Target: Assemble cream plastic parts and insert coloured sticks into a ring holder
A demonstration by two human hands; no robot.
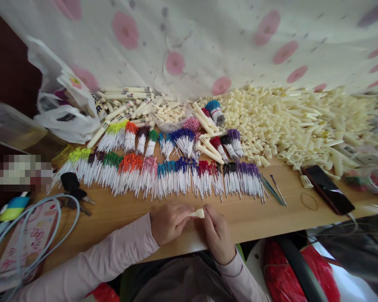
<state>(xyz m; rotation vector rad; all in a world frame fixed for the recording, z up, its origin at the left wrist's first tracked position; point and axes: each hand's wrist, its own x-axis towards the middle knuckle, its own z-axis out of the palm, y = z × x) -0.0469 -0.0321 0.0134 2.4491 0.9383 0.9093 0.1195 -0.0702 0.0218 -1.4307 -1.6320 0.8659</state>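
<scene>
Near the table's front edge, my left hand pinches a small cream plastic pen part by its narrow end. The thumb and fingers of my right hand close on the wider end of the same part. Just beyond my hands lies a long row of white pen refills with coloured tops, sorted by colour from yellow to purple. Behind it stand tied bundles of such refills, among them an orange-topped bundle and a purple-topped bundle.
A large heap of cream pen parts fills the back right. Assembled cream pens lie at the back left by a white plastic bag. A phone, tweezers, a loose refill, keys and a pale blue cable also lie here.
</scene>
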